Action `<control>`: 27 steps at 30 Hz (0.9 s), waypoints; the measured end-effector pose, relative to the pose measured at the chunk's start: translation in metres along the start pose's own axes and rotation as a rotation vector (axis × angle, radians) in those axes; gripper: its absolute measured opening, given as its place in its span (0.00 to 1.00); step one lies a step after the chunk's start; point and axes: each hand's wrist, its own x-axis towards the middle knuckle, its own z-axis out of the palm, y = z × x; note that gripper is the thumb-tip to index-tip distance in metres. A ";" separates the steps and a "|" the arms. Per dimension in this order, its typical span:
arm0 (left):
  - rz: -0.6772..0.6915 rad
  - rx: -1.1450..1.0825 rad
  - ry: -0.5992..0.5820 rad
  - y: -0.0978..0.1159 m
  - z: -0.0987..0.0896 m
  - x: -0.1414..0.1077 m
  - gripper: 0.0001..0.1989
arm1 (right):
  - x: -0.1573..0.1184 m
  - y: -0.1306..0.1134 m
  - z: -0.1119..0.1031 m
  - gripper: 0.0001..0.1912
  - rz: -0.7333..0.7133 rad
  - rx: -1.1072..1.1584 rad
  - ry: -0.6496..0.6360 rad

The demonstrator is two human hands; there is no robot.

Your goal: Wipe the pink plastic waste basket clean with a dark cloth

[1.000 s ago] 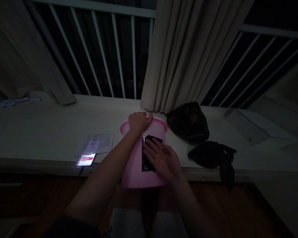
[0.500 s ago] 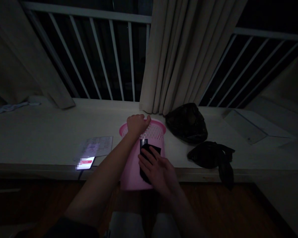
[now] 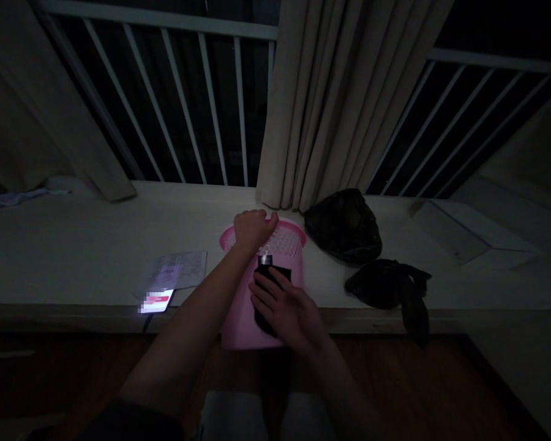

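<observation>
A pink basket [image 3: 239,327] with a perforated band under its rim lies tilted at the edge of the white ledge. My left hand [image 3: 253,229] is closed over its far rim. Against the basket's side, my right hand [image 3: 287,309] presses a black cloth [image 3: 262,321] with its fingers stretched out and flat. A small dark label [image 3: 265,260] with a clear hook shows just above the cloth. Part of the cloth is hidden under my right hand.
Two black plastic bags [image 3: 344,226] [image 3: 381,285] lie right of the basket. Papers [image 3: 190,269] and a lit phone [image 3: 158,301] with a cable are on the ledge [image 3: 92,245] at left. Curtains [image 3: 298,110] and railings stand behind; a white box-like object [image 3: 468,233] is at far right.
My right hand and the black cloth have shifted slightly left and up over the basket, covering more of the dark label. My left hand keeps its hold on the rim.
</observation>
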 end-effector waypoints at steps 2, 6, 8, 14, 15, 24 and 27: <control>-0.001 0.008 0.010 0.000 0.000 0.000 0.31 | 0.007 -0.008 0.000 0.24 -0.024 -0.001 0.035; -0.015 0.018 -0.005 -0.002 0.001 0.000 0.31 | -0.001 -0.008 -0.004 0.23 -0.092 0.023 0.088; -0.016 0.013 -0.007 -0.002 0.001 0.000 0.31 | -0.012 0.003 -0.006 0.25 -0.056 0.036 0.048; 0.010 -0.010 0.031 0.000 0.002 -0.001 0.31 | -0.008 0.002 -0.004 0.23 -0.012 -0.001 0.009; 0.012 -0.012 0.031 0.000 0.002 -0.001 0.31 | -0.008 -0.002 -0.005 0.22 -0.050 0.005 0.049; -0.005 -0.002 -0.007 0.002 -0.001 -0.001 0.31 | -0.026 0.012 -0.003 0.25 0.039 0.006 0.003; -0.022 -0.001 -0.011 0.001 -0.002 -0.003 0.31 | -0.022 0.002 -0.005 0.23 -0.019 0.029 0.091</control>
